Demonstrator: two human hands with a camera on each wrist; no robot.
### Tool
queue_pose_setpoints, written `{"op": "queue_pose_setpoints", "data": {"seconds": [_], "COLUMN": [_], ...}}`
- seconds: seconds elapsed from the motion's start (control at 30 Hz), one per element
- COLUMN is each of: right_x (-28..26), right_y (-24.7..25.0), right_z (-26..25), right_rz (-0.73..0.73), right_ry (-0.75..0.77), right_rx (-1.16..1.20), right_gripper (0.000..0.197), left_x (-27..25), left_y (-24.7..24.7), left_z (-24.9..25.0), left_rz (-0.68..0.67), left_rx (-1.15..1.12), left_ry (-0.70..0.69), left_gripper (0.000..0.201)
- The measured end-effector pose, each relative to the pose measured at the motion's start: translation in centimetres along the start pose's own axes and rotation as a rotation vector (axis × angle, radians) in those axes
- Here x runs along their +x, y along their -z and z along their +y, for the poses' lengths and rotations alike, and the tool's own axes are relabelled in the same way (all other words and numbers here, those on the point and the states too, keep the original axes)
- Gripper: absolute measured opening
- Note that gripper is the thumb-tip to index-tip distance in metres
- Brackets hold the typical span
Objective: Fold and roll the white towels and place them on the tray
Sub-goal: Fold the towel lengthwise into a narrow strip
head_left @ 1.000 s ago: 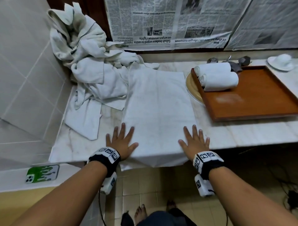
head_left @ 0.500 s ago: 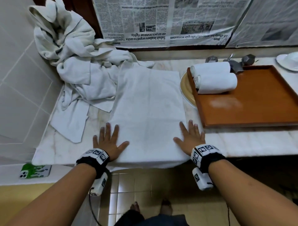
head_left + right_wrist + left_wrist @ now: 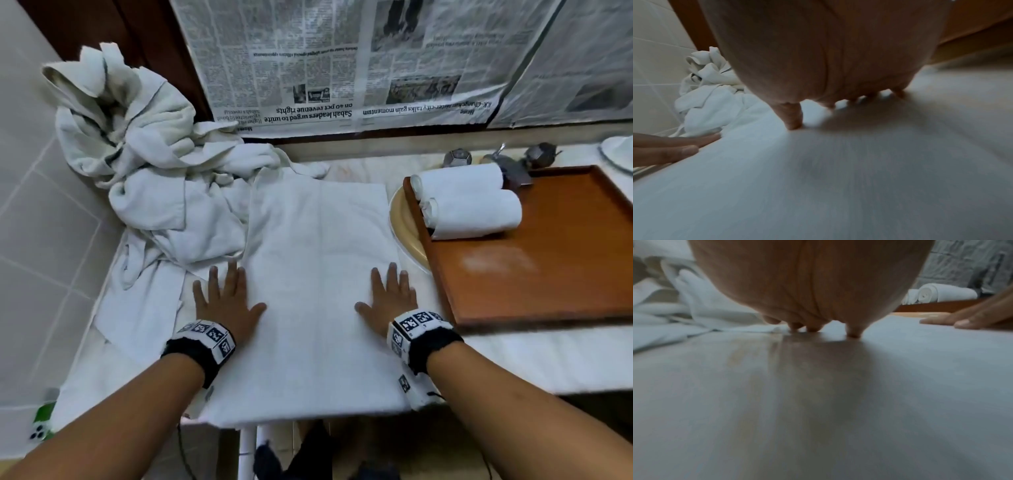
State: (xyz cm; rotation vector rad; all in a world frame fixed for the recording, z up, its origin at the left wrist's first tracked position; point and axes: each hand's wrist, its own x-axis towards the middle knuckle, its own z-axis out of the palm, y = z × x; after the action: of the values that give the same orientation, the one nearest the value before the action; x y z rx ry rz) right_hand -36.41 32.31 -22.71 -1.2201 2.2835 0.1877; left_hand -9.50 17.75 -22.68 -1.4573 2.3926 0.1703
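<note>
Both hands flat, pressing spread towel.

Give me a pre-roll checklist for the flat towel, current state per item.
1. Flat towel lies smooth: ok.
2. Left hand flat on its left edge: ok.
3. Right hand flat on its right edge: ok.
4. Near end on the counter: not ok, it hangs over the front edge.
5. Tray has bare space in front of the two rolled towels: ok.
6. Towel pile clear of the flat towel: cannot tell, they meet at the far left corner.
</note>
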Motion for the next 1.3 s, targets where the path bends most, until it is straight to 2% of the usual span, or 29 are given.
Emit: {"op": "queue_pose_setpoints", "data": {"seconds": [0.03, 0.1, 0.17, 0.23, 0.3, 0.4, 0.47, 0.53, 0.6, 0.63, 0.7, 0.73, 0.77, 0.87, 0.93, 0.97, 1.03, 1.1, 1.2, 1.3], "right_x": [0.4, 1.5, 2.6, 3.8, 5.1, 7.3, 8.6, 9.9, 10.8, 11.2, 12.0, 12.5, 12.9, 14.9, 16.2, 16.7, 17.5, 17.7, 17.5, 17.3], "right_y": [0.7, 1.9, 2.4, 2.0, 2.0, 3.7, 5.7, 7.2, 7.7, 7.5, 6.5, 6.2, 6.2, 7.5, 8.8, 9.4, 10.4, 10.1, 7.8, 7.9], "right_z": [-0.9, -3.8, -6.4, -7.1, -5.7, -2.9, -3.1, -5.1, -7.8, -8.8, -9.5, -9.1, -8.4, -5.5, -4.7, -5.1, -6.7, -8.6, -8.5, -5.8], "right_rz": [0.029, 0.076, 0.041, -0.044, -0.073, 0.001, 0.058, 0.127, 0.122, 0.084, -0.013, -0.034, -0.034, 0.021, 0.056, 0.072, 0.12, 0.115, 0.002, 0.039], "right_ry": [0.008, 0.143, 0.294, 0.334, 0.287, 0.082, -0.005, 0.052, 0.167, 0.211, 0.259, 0.27, 0.263, 0.084, -0.027, -0.038, 0.04, 0.175, 0.226, 0.084], "right_rx": [-0.006, -0.032, -0.026, -0.037, -0.078, -0.054, -0.044, -0.053, -0.037, -0.026, -0.04, -0.071, -0.092, -0.035, -0.012, -0.005, 0.02, 0.037, -0.027, -0.013], "right_gripper": [0.084, 0.081, 0.079, 0.079, 0.081, 0.084, 0.084, 0.081, 0.08, 0.08, 0.083, 0.086, 0.088, 0.09, 0.091, 0.089, 0.085, 0.082, 0.083, 0.081], "left_x": [0.8, 2.6, 4.0, 5.3, 6.9, 9.8, 11.7, 13.5, 14.8, 15.3, 16.5, 17.3, 18.1, 20.6, 21.4, 21.6, 21.7, 22.1, 22.8, 22.2], "left_y": [0.7, 2.0, 2.8, 3.1, 3.5, 5.6, 7.4, 8.7, 8.9, 8.7, 8.1, 8.1, 8.4, 9.1, 9.7, 9.9, 9.7, 9.0, 9.0, 9.3], "left_z": [0.2, 1.7, 3.5, 4.2, 3.0, 0.1, -0.9, -0.1, 1.8, 2.8, 3.6, 3.3, 2.6, 0.6, 1.6, 2.8, 5.2, 5.5, 3.0, 2.6], "left_rz": [0.105, 0.202, 0.142, -0.003, -0.034, 0.067, 0.15, 0.229, 0.224, 0.179, 0.008, -0.044, -0.039, 0.084, 0.13, 0.154, 0.166, 0.083, 0.058, 0.09], "left_rx": [0.02, 0.084, 0.168, 0.218, 0.256, 0.335, 0.366, 0.305, 0.253, 0.237, 0.234, 0.239, 0.238, 0.189, 0.139, 0.114, 0.094, 0.134, 0.117, 0.099], "left_ry": [-0.074, -0.272, -0.442, -0.492, -0.447, -0.279, -0.278, -0.339, -0.398, -0.448, -0.51, -0.495, -0.439, -0.221, -0.181, -0.205, -0.339, -0.419, -0.206, -0.09], "left_gripper": [0.083, 0.079, 0.075, 0.078, 0.087, 0.096, 0.095, 0.092, 0.087, 0.084, 0.08, 0.081, 0.082, 0.085, 0.087, 0.087, 0.084, 0.079, 0.084, 0.084]}}
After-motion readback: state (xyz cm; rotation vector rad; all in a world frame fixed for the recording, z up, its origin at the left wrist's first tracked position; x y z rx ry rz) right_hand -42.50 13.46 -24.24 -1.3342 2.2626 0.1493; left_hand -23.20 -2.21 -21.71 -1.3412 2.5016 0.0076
